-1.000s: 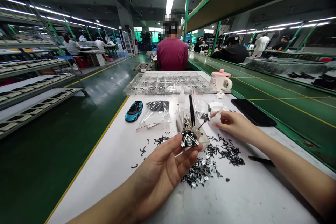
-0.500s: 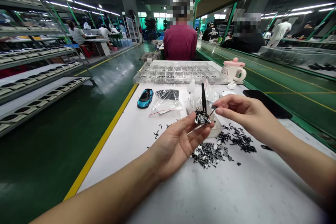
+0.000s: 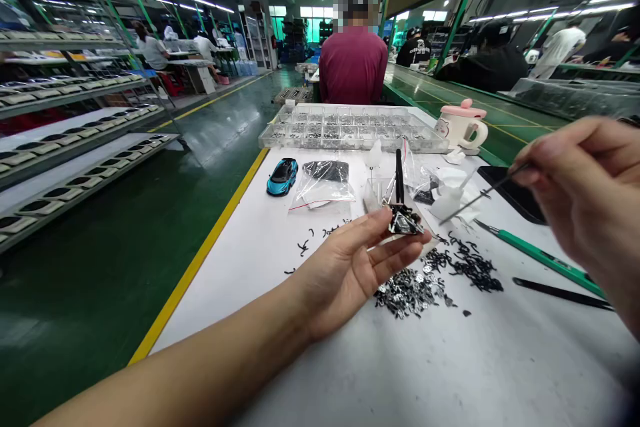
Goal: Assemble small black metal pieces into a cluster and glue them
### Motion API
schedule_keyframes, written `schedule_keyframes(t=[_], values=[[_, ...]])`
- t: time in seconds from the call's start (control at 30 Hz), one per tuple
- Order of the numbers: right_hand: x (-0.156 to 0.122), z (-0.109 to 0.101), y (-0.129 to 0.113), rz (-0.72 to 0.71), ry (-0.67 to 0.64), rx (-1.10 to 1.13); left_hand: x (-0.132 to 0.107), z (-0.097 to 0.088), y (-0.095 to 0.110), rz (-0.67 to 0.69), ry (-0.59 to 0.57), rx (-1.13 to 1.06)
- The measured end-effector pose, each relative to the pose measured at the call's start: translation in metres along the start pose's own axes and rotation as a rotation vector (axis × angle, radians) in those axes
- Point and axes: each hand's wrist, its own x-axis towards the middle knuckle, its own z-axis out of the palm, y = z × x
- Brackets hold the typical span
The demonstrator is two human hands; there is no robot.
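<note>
Now grips black-and-silver part [image 3: 404, 220] in left hand [image 3: 350, 260], thin rod [image 3: 483, 195] in right hand [image 3: 590, 180]; brace part, guide rod lightly.

The camera is riding on the person's head, and I'm seeing it face forward and down over the worktop [image 3: 360, 373], close above it. The right hand [image 3: 595, 187] is looming nearest the lens, the left hand [image 3: 350, 267] is showing farther in, and the wide view is reaching past them to the rack [image 3: 75, 97] on the left and the far windows [image 3: 316, 12].
</note>
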Motion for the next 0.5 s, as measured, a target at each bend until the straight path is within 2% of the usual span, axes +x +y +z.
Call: schedule_keyframes(t=[0.13,0.2,0.3,0.5], values=[[-0.018,0.003,0.003,0.279,-0.447,-0.056,0.002,-0.001,0.001,-0.006,0.017,-0.009],[-0.026,0.008,0.005,0.331,-0.575,-0.078,0.004,-0.002,0.001,-0.011,0.019,-0.011],[-0.032,0.013,0.008,0.358,-0.627,-0.109,0.005,-0.001,0.001,-0.007,0.021,-0.004],[-0.03,0.012,0.01,0.33,-0.619,-0.103,0.004,-0.001,0.0,0.02,0.016,0.012]])
